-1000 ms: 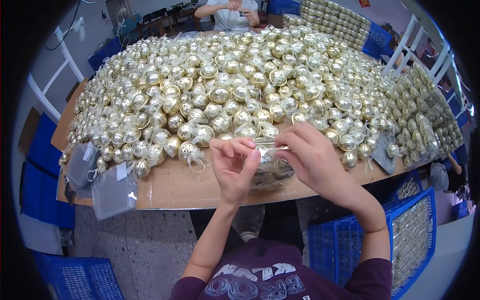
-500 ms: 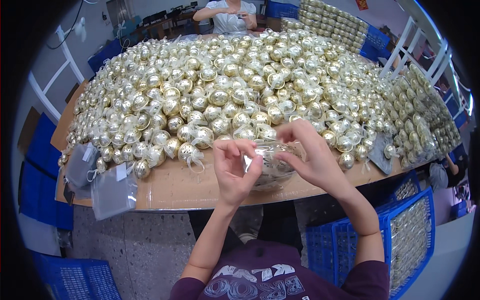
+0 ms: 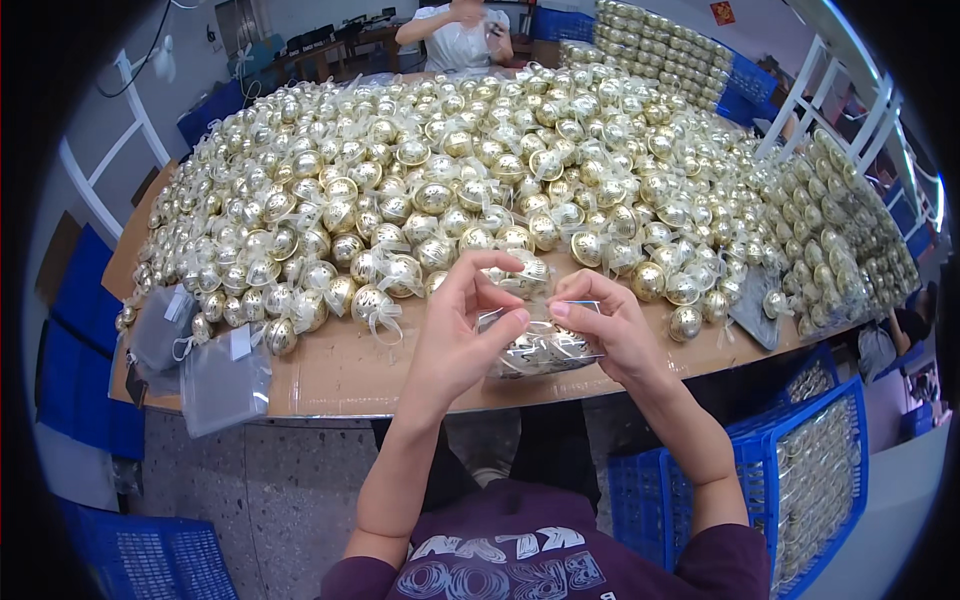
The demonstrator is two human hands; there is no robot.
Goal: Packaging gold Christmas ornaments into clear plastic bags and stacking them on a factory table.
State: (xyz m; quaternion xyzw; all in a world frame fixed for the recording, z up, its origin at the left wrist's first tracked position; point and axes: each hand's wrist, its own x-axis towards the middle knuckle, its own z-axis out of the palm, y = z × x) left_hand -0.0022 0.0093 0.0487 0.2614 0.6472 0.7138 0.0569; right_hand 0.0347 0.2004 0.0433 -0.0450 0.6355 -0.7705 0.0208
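Observation:
A clear plastic bag (image 3: 545, 355) with shiny gold balls inside hangs in front of me at the table's near edge. My right hand (image 3: 615, 330) pinches its upper right corner between thumb and fingers. At the upper left corner, the thumb and a finger of my left hand (image 3: 455, 330) close on the film, with the index finger curled above. Just beyond my hands lies a big heap of gold ball ornaments (image 3: 440, 195), many with pale ribbon loops. The balls inside the bag are partly hidden by glare.
Flat clear bags (image 3: 228, 380) lie at the table's left front edge. A grey flat packet (image 3: 757, 305) rests to the right, beside stacked bagged balls (image 3: 845, 230). Blue crates (image 3: 765, 480) stand low at my right. Across the table is another person (image 3: 455, 40).
My right hand has come down from above the bag and now grips its upper right corner. The bag's top edge is drawn straighter between my hands. The person opposite has raised a hand.

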